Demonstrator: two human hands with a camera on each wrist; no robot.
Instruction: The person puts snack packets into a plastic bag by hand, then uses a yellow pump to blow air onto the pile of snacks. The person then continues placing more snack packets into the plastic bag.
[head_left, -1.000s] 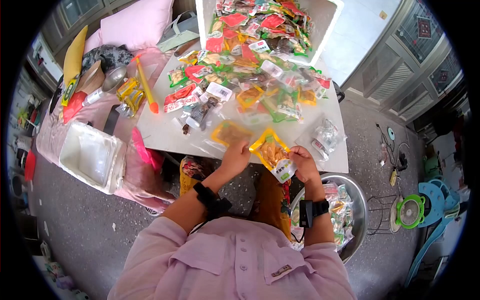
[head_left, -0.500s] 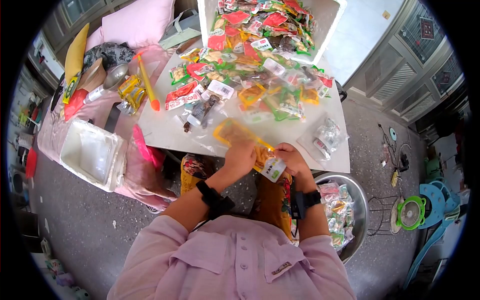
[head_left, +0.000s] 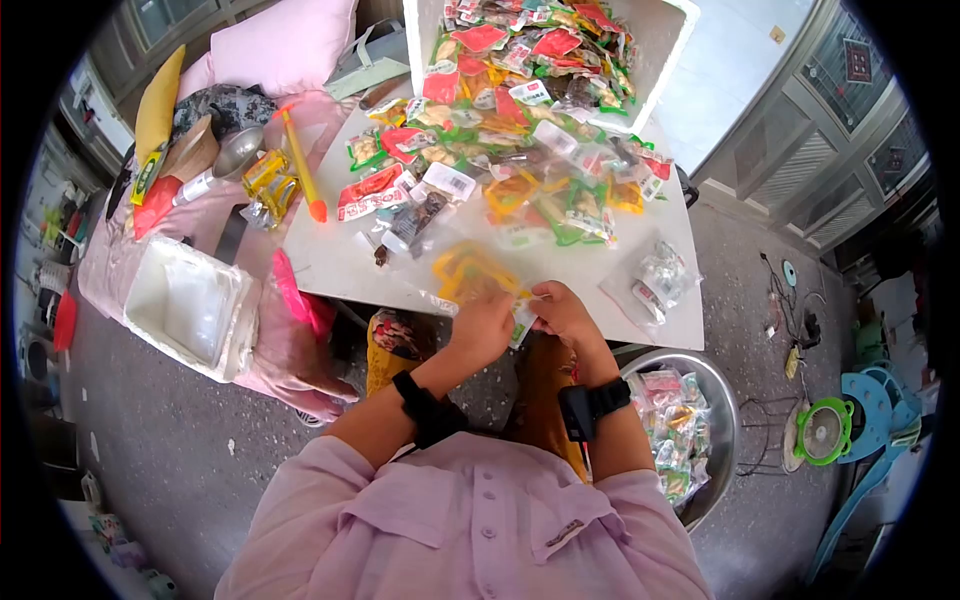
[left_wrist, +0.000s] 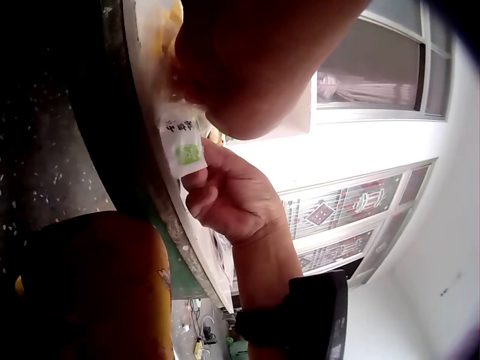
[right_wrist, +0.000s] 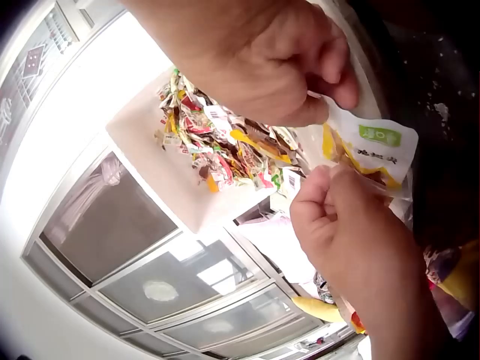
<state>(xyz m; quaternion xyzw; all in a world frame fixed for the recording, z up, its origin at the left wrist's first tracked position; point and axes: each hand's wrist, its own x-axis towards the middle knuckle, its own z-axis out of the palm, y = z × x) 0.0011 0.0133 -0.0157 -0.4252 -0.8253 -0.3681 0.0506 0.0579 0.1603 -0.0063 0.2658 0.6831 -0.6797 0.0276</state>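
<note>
Both hands meet over the table's near edge. In the right wrist view the left hand point(right_wrist: 360, 232) pinches the edge of a yellow-and-white food packet point(right_wrist: 379, 146), while the right hand point(right_wrist: 262, 67) grips the packet's white end. From the head view, the left hand point(head_left: 482, 328) covers most of that packet and the right hand point(head_left: 565, 312) is close beside it. The left wrist view shows the packet's white corner point(left_wrist: 182, 142) between the right hand's fingers point(left_wrist: 199, 199). Another yellow packet point(head_left: 465, 268) in clear plastic lies just beyond the left hand.
Many packets point(head_left: 510, 190) spread over the table point(head_left: 600, 320) from a tipped white foam box point(head_left: 668, 60). A metal basin point(head_left: 728, 420) of packets stands at lower right. An empty foam box point(head_left: 185, 310) is at left, and a clear bag point(head_left: 660, 280) lies at the table's right.
The hands have come together around the packet, which was in plain view between them and is now mostly covered. The right hand has moved left and slightly up.
</note>
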